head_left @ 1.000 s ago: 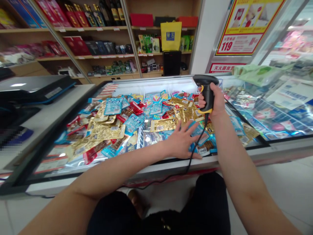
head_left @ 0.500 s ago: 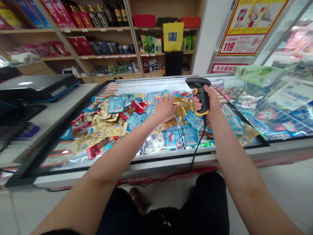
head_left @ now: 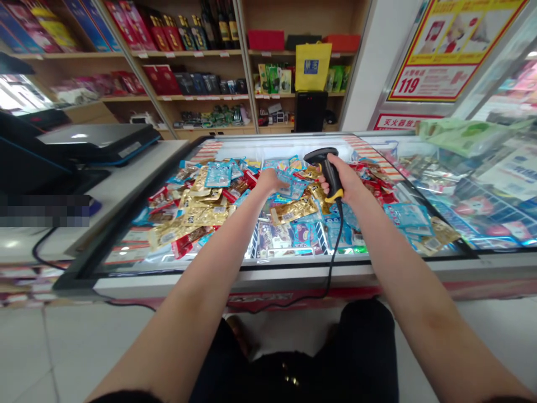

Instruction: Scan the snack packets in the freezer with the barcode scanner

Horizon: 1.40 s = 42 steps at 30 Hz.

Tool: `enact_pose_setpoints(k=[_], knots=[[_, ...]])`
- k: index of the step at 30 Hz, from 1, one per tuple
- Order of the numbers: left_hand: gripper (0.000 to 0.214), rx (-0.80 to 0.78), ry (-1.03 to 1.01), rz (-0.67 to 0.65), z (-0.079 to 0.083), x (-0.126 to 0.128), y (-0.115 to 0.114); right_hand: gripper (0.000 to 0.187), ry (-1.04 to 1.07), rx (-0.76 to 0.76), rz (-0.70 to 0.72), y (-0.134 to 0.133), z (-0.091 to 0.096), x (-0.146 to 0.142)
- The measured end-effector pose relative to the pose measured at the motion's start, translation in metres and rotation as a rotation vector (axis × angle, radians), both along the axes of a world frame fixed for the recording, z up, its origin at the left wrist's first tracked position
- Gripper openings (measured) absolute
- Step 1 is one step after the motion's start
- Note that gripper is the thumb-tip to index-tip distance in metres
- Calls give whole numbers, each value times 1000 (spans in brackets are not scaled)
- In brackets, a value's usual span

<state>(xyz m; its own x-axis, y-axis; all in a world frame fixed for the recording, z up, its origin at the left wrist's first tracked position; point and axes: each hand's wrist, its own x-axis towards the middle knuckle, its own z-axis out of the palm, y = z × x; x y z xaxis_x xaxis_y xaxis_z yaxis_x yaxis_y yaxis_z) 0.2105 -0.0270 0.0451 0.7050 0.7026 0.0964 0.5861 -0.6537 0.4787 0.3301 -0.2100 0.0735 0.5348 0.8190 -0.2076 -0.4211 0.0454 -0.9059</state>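
Observation:
My right hand (head_left: 347, 180) is wrapped round the grip of a black and yellow barcode scanner (head_left: 333, 180), its head pointing left above the goods. A black cable hangs from the scanner's base. To the left of it, my left hand (head_left: 271, 180) is closed on a blue snack packet (head_left: 292, 189), thumb across the top; the other fingers are mostly hidden. Around both hands lie heaped packets: a gold packet (head_left: 297, 210) just below the left hand, more gold packets (head_left: 205, 215) and another blue packet (head_left: 218, 174) to the left, and red ones among them.
The packets lie on a glass-topped freezer chest (head_left: 268, 267) with white wire baskets inside. A scale (head_left: 104, 143) stands on the counter at left. Behind are shelves (head_left: 193, 98) with boxes and bottles, and a yellow bag (head_left: 312, 67). Green packaging (head_left: 461, 134) lies at right.
My left hand has gone from spread fingers over the pile to closing on a blue packet. The scanner has moved slightly left in my right hand. The view has shifted left.

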Motion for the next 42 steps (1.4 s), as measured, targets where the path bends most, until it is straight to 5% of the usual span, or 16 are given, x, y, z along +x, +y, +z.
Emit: enact_pose_setpoints(k=[3,9,11,18,42], knots=[[20,15,-116,54,5,-13,6,39,-27,12,13,12,6,-8],[24,-331,-523,159,1,-39,32,33,-107,21,97,33,8,-25],[20,-277,-568,166,-3,-45,40,33,-136,-1,118,36,7,-33],[17,35,-400,176,-7,-48,47,36,-237,-49,206,26,7,-49],[16,68,-362,208,-9,-46,40,39,-266,-62,257,18,-1,-47]])
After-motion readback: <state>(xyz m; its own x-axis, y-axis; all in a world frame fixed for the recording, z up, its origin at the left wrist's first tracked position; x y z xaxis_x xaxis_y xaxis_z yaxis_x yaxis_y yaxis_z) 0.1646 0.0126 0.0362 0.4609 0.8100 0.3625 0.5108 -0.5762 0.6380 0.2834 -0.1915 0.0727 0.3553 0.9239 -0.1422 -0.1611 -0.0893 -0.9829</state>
